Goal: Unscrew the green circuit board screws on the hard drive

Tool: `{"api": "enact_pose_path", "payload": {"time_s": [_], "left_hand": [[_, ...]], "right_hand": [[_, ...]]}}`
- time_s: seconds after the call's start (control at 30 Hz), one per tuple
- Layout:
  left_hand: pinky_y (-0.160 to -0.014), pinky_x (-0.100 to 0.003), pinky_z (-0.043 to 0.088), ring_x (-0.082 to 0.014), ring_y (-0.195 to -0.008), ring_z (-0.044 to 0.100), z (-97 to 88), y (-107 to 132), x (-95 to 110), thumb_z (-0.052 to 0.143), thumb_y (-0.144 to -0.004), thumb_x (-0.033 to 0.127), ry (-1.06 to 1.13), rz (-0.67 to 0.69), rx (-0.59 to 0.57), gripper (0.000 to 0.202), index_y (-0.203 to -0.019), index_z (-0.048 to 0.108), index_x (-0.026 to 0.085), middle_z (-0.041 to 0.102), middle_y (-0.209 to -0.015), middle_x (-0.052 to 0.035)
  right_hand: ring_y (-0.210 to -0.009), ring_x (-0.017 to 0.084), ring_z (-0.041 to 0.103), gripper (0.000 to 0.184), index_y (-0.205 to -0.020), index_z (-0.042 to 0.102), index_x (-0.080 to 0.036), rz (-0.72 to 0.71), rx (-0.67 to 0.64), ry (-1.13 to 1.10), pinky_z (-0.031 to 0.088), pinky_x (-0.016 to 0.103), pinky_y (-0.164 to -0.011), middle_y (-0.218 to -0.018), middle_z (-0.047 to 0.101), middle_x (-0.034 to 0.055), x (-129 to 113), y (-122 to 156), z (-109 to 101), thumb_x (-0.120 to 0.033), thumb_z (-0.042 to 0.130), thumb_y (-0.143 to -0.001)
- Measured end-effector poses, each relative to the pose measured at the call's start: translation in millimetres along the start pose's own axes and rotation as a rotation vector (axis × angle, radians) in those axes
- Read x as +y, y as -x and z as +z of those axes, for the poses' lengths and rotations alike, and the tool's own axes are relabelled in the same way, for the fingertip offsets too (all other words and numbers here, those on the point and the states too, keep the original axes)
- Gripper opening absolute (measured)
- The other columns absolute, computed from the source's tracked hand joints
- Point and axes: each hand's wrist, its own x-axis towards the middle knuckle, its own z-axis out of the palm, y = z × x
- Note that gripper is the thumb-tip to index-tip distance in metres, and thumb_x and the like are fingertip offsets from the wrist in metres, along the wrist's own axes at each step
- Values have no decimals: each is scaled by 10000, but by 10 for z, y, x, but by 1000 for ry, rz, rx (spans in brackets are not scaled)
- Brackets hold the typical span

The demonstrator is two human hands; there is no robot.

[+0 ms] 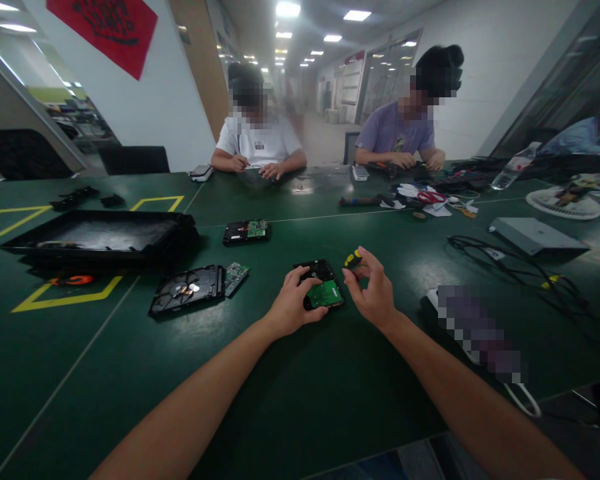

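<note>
- Left hand: fingers and thumb set wide, spanning a hard drive and holding it against the table.
- Hard drive: under the left fingers, green circuit board facing up, black casing beyond the board.
- Right hand: narrow pinch between thumb and fingers, raised just to the right of the hard drive, apart from it.
- Yellow-and-black tool: short, held in the right-hand pinch; tip too small to tell.
- Second drive: flat, beyond the left grip and to its left, part black, part green.
- Larger drive: left of the left grip, dark, tilted slightly.
- Loose circuit board: between larger drive and left grip, just beside the former.
- Black tray: far left of both grips, beyond the larger drive.
- Orange item: near side of the black tray, partly hidden.
- Blurred pouch-like item: right of the right grip, white loop at near end.
- Grey box: well to the right of the right grip, black cable just beside.
- Green table: beneath both grips.
- Person in white shirt, person in purple shirt: across from both grips, heads lowered.
</note>
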Motion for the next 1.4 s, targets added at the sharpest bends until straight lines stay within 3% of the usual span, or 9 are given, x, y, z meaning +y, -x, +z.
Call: {"api": "enact_pose_path", "payload": {"time_s": [0.27,0.37,0.7,0.87,1.07,1.2,1.4], "left_hand": [[-1219,-637,343,-417,-1532,288,-6,4,9,861,-793,422,-11,-13,-7,648,-1364,607,256,368,-1603,-150],[-1225,-622,344,-411,-1535,285,-14,7,17,854,-800,414,-8,-13,-10,638,-1365,607,249,364,-1602,-149],[-1227,-621,340,-412,-1536,284,-19,8,10,848,-804,428,-11,-8,-12,637,-1366,611,246,368,-1602,-150],[-1219,-640,343,-417,-1537,285,-15,6,9,857,-797,422,4,-16,0,628,-1354,614,261,374,-1602,-147],[-1217,-640,344,-419,-1535,284,4,6,-7,866,-786,418,6,-12,-3,643,-1357,612,265,367,-1606,-143],[-1219,-638,344,-414,-1535,285,3,5,-3,860,-793,413,0,-14,-2,641,-1363,608,263,353,-1615,-142],[-1225,-619,345,-410,-1527,306,7,4,5,859,-789,404,9,0,19,622,-1344,624,251,380,-1594,-149]], "right_hand": [[-710,199,751,660,-1602,267,-282,10,-23,-36,671,401,-685,-1185,738,101,-23,0,6,-296,596,-1030],[-683,190,737,671,-1579,318,-291,-5,5,-11,674,399,-686,-1134,745,79,-15,3,15,-306,655,-1000],[-772,203,774,662,-1587,294,-291,8,-10,-15,687,421,-743,-1343,687,134,-2,8,21,-275,622,-1012],[-722,188,758,687,-1579,314,-300,-10,8,-15,685,390,-695,-1344,686,132,6,6,23,-301,668,-990],[-759,187,773,622,-1586,307,-284,42,-22,-71,688,404,-763,-1274,715,112,-23,11,4,-279,591,-1033],[-698,173,742,651,-1568,338,-287,23,18,-27,680,390,-712,-1229,725,98,-7,17,12,-318,658,-1002],[-744,183,755,648,-1602,285,-296,15,-5,-40,679,380,-697,-1349,672,128,8,16,11,-306,590,-1030]]}}
